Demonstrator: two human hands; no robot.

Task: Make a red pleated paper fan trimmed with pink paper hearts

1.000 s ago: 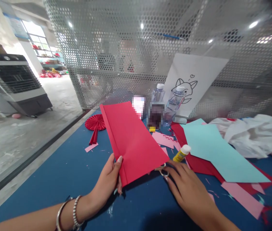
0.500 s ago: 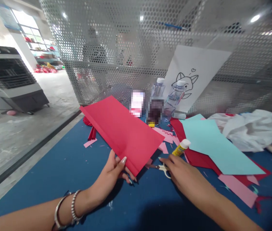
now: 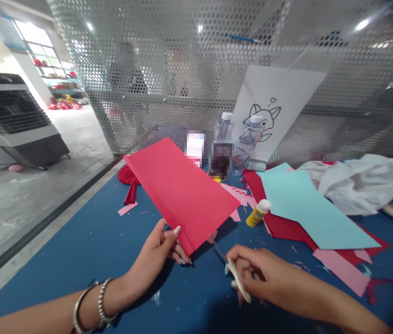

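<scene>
My left hand (image 3: 163, 248) pinches the near corner of a large red sheet of paper (image 3: 185, 190), thumb on top and fingers beneath. The sheet is tilted above the table, with a narrow folded strip along its left edge. In my right hand (image 3: 252, 269) is a pair of scissors with pale handles (image 3: 237, 280). Their blades point up and left, and the tips lie close to the sheet's lower right edge; whether they touch it I cannot tell. A yellow glue stick with a white cap (image 3: 259, 213) stands beyond my right hand.
Light blue paper (image 3: 297, 199) lies over red paper on the right, beside a white plastic bag (image 3: 366, 183). Clear bottles (image 3: 247, 144) stand before a perforated metal panel (image 3: 168, 69) bearing a fox drawing (image 3: 283, 106). A folded red paper fan (image 3: 126, 176) and pink scraps (image 3: 127, 208) lie left.
My right hand has picked the scissors up off the table and drawn them nearer to me, blades toward the red sheet. My left hand keeps its hold on the paper.
</scene>
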